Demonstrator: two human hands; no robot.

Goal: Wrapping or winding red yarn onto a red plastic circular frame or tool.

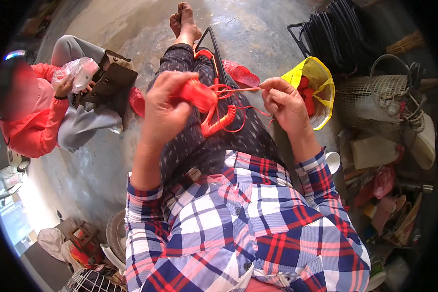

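My left hand [165,107] is closed around a bright red bundle of cord [199,95], slightly blurred. A thin strand [243,89] stretches from it to my right hand [286,102], where thumb and fingertips pinch it. Loose red loops [238,127] hang between the hands. Across my legs lies a black metal frame [222,68], part of it wound in red-orange cord [219,124]. The bundle and my left hand hide some of that frame.
A yellow-lined container [331,87] with red bundles stands to the right. Beyond it are stacked black frames [326,36] and a wire-mesh basket [365,100]. Red slippers [241,73] lie on the floor. At left, a seated person [39,107] handles a clear plastic bag [78,73].
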